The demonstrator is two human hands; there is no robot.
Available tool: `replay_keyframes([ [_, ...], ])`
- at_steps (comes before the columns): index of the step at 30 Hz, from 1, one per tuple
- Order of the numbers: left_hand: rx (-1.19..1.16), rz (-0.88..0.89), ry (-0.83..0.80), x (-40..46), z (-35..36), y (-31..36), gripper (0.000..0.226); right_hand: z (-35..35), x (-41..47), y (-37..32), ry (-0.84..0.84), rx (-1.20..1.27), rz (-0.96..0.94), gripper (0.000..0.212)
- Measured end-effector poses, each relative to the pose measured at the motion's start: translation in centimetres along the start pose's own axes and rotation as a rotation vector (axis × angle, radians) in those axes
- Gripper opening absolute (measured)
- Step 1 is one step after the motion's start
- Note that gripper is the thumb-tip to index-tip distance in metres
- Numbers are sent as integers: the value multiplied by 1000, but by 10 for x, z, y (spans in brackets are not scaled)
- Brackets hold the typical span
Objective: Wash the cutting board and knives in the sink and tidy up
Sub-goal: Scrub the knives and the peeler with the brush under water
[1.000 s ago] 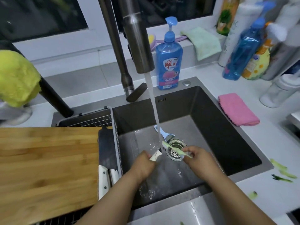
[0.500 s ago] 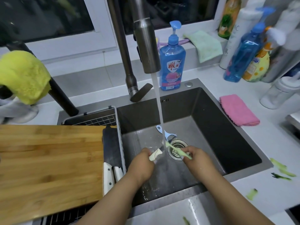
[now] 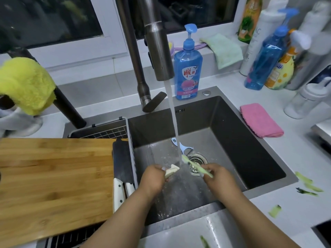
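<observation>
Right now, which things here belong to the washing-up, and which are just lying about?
Job:
wooden cutting board
dark cleaver with white handle
grey steel sink
left hand gripping cream knife handle
right hand holding pale green strip

Lying about:
pink folded cloth
blue soap bottle
yellow fluffy cloth

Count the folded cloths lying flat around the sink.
2. A pink cloth lies on the counter right of the sink; a pale green cloth lies on the windowsill behind it. Others may be hidden.

Board (image 3: 53,178) left of sink (image 3: 223,140), 2 knives (image 3: 123,169) btwn.
</observation>
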State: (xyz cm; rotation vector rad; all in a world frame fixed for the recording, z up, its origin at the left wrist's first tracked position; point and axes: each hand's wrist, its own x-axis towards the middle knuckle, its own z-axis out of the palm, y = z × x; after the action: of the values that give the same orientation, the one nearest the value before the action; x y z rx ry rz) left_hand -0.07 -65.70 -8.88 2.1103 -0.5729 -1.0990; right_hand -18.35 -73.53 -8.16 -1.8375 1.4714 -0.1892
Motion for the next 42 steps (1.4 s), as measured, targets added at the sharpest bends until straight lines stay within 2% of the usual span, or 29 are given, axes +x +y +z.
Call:
replay_keyframes([
  [4,7,-1,21,-1,-3,1,30,-18,2,-4,78,-26,-25,25],
  [9,9,24,24,-3,-4,12,28,-8,-6,-14,-10,-11,-125,26],
  [15,72,27,33,-6,-6,13,24,-21,-1,-12,68,-68,-60,27],
  [19,65,40,43,-6,-8,14,24,-12,-14,-18,-3,-30,-133,24],
  [25,102,66,59,-9,-11,10,22,-16,-4,-13,47,-80,-46,28],
  [30,69,42,73,-11,-12,12,21,-7,-15,-19,-37,-23,-137,27],
  [34,75,48,93,-16,-15,14,26,-12,-6,-16,20,-64,-53,25],
  [38,139,114,123,-25,-21,12,31,-25,-2,-18,73,-138,-19,26],
  [42,220,222,188,-32,-30,14,16,-23,-7,-24,57,-137,-30,26],
])
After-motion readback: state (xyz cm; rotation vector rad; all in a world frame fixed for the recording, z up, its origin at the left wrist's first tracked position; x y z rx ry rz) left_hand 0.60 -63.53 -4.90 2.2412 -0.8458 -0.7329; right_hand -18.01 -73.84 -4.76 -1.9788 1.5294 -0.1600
